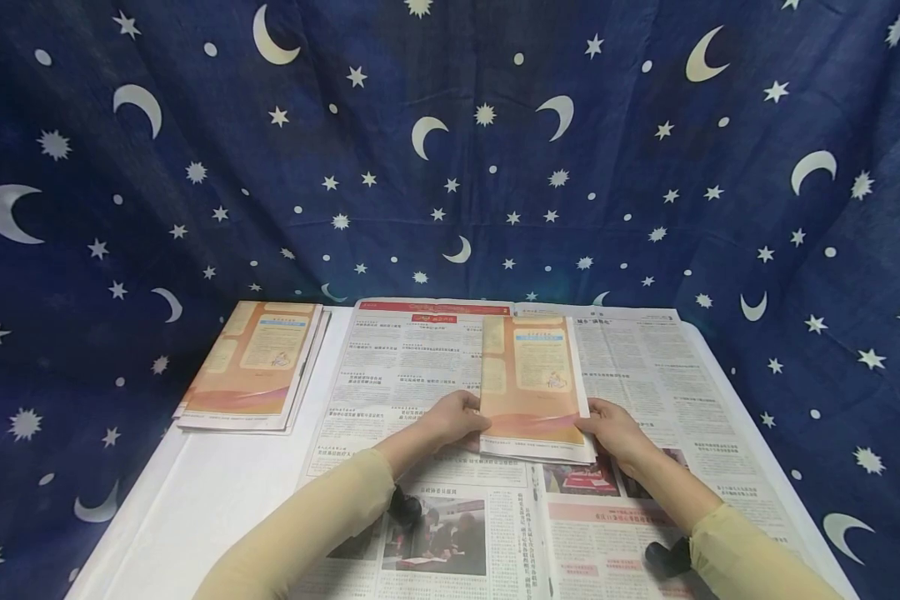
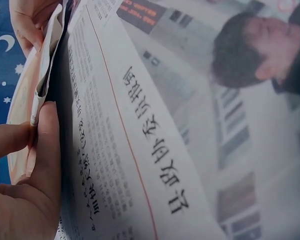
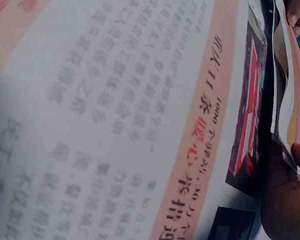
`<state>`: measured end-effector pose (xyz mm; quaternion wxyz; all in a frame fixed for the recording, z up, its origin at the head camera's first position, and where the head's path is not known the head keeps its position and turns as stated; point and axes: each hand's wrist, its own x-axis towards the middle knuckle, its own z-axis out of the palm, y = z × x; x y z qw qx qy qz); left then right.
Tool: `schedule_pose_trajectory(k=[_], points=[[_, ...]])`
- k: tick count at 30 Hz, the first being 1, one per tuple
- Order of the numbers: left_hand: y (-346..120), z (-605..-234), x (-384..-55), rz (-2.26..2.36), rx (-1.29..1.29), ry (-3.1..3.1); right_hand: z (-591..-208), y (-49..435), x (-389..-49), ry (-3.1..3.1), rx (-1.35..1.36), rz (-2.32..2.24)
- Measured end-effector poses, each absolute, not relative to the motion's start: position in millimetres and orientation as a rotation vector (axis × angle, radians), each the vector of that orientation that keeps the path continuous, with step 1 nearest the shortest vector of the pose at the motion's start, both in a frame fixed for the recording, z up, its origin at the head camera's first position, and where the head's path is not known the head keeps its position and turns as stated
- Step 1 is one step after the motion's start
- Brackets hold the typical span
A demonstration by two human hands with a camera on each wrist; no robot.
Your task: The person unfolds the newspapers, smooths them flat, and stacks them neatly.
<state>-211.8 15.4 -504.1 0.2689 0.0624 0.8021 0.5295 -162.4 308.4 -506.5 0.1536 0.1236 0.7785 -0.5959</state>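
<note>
My left hand (image 1: 453,421) and right hand (image 1: 617,433) pinch opposite sides of the folded orange paper (image 1: 532,392) between them; newspaper (image 1: 405,375) spreads beneath, an orange stack (image 1: 247,367) lies leftward.

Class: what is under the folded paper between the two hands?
Below the folded paper, gripped at its sides by the left hand and right hand, lies a spread newspaper; the print beneath its middle is hidden.

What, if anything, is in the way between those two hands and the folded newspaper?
Nothing visible is. The left hand and right hand already pinch the folded newspaper directly, one at each side, near its lower corners. The spread newspaper lies beneath it, not in between.
</note>
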Motion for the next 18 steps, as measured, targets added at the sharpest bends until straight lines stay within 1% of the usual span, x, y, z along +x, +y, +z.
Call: schedule_pose_trajectory(k=[5, 18], points=[[14.4, -503.2, -210.7, 1.36, 0.19, 2.215, -506.1, 308.9, -161.2, 2.269, 0.354, -1.684], [12.4, -501.1, -208.5, 1.27, 0.267, 2.274, -503.2, 306.4, -161.7, 2.503, 0.323, -1.435]])
